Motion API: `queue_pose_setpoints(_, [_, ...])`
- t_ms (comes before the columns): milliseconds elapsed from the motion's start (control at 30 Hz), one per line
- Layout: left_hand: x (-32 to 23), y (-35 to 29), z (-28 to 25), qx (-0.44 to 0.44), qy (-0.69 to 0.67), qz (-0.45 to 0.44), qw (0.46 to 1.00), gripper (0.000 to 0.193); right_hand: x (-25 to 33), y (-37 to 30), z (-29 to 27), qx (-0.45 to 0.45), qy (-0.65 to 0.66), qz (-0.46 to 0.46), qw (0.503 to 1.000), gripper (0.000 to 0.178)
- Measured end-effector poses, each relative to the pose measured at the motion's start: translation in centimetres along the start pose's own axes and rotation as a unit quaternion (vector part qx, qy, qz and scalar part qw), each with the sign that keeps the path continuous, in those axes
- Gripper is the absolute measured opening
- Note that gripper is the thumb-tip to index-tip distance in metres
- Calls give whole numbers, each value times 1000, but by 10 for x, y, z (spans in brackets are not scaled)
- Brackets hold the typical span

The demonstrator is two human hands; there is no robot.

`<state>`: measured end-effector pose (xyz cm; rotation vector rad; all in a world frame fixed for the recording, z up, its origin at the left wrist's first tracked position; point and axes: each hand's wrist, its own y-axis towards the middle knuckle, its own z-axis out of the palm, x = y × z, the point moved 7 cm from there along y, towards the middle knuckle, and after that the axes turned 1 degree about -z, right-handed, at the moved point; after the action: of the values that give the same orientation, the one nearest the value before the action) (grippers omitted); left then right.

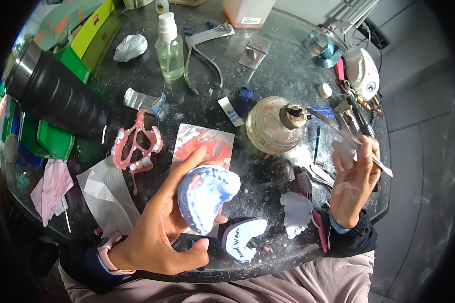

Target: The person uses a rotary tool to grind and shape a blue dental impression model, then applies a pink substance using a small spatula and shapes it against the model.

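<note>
My left hand [162,230] is wrapped around a pale blue plaster dental cast [203,199], its tooth arch facing up, with small pink patches on the far left of the arch. The right hand [356,177] pinches a thin metal wax spatula [350,136] that slants up and to the left. The spatula's far end lies at the wick of a round glass spirit lamp [270,129]; I cannot make out a flame. Partly behind the cast is pink wax [207,146] on a white card. A second blue cast [242,240], with handwriting on it, lies near the front edge.
Left of the card is a pink wax piece set with teeth [136,144]. A black tumbler [55,93] leans over green bins [55,139]. Farther back stands a spray bottle [170,53]. Brushes and tools, including a pink-handled brush [319,230], lie at the right.
</note>
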<state>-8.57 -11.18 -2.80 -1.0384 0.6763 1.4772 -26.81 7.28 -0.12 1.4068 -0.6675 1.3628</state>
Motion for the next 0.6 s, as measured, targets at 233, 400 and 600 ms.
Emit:
queue_pose_setpoints(233, [-1,0,-3,12,23,24,999,93,-2,-1,-1,-11,-4,11,1000,19])
queue_pose_setpoints(400, [-1,-1,-3,30,59,79,995,78,0,-6,5,-36,-15,10,999,21])
queue_pose_setpoints(600, [-2,-3,-5,1,98,118,988,70,-4,-4,1,27,8,1,1000,20])
